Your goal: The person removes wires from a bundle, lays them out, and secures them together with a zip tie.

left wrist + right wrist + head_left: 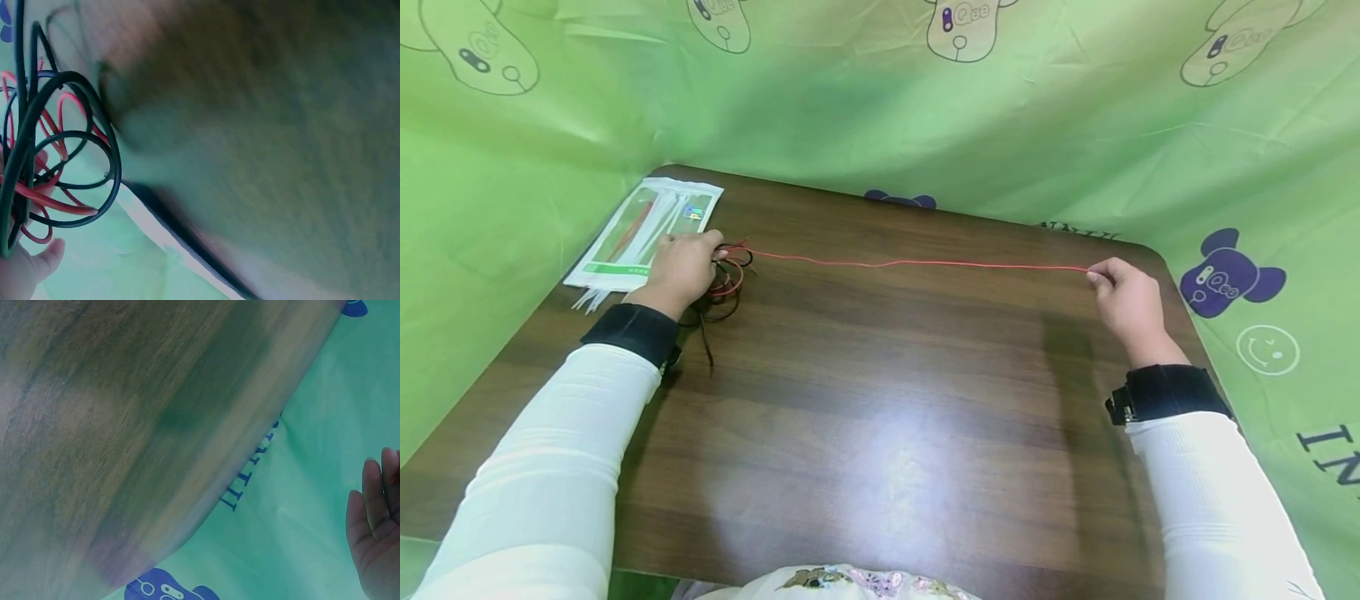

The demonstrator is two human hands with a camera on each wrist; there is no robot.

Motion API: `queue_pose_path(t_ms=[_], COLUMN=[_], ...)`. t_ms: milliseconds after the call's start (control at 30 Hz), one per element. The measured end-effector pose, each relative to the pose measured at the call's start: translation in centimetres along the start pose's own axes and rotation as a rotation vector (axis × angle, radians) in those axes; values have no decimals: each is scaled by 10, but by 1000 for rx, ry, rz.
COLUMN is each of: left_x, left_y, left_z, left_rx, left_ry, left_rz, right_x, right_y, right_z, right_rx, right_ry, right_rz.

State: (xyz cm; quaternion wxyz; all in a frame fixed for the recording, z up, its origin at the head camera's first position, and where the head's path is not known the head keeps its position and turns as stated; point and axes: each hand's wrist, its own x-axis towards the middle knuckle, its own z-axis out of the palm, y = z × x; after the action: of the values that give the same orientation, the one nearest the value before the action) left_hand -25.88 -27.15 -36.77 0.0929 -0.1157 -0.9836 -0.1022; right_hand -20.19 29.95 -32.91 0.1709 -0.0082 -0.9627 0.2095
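Observation:
In the head view, my left hand (679, 265) holds a tangled bundle of black and red wires (727, 287) at the table's left side. The left wrist view shows loose loops of black and red wire (94, 119) over the left hand (28, 269), whose thumb stands out below them. From the bundle a single red wire (880, 265) runs almost straight across to the right. My right hand (1131, 304) pinches its far end between thumb and fingertips. Only part of the right hand (378, 544) enters the right wrist view, with its other fingers extended.
A clear-fronted white packet (651, 229) of white strips, apparently cable ties, lies behind and left of the left hand. Several strip ends (592, 298) poke out of it. The brown wooden table (850, 375) is bordered by printed green sheeting (850, 108).

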Motion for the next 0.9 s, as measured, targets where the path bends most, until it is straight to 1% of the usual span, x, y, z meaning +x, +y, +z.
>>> queue_pose_path(t_ms=[167, 267, 333, 367, 500, 567, 633, 767, 900], left_x=[1, 1, 0, -1, -3, -3, -2, -1, -3], left_y=[-1, -2, -4, -4, -4, -3, -1, 0, 0], left_z=[-3, -3, -3, -3, -3, -5, -7, -10, -12], left_rx=[79, 81, 68, 58, 20, 12, 0, -13, -3], left_ry=[-115, -145, -131, -114, -18, 17, 28, 9, -6], left_rz=[0, -5, -7, -1, 52, 78, 88, 85, 70], right_x=[1, 2, 2, 2, 0, -1, -1, -1, 0], right_y=[1, 2, 3, 4, 6, 6, 6, 6, 5], right_z=[-1, -3, -4, -5, -7, -8, -9, -13, -13], right_rx=[1, -3, -9, -10, -14, -15, -21, -26, -27], right_ry=[1, 0, 4, 7, 2, 0, 0, 6, 1], right_rz=[-17, -13, -8, -5, 1, 12, 20, 30, 32])
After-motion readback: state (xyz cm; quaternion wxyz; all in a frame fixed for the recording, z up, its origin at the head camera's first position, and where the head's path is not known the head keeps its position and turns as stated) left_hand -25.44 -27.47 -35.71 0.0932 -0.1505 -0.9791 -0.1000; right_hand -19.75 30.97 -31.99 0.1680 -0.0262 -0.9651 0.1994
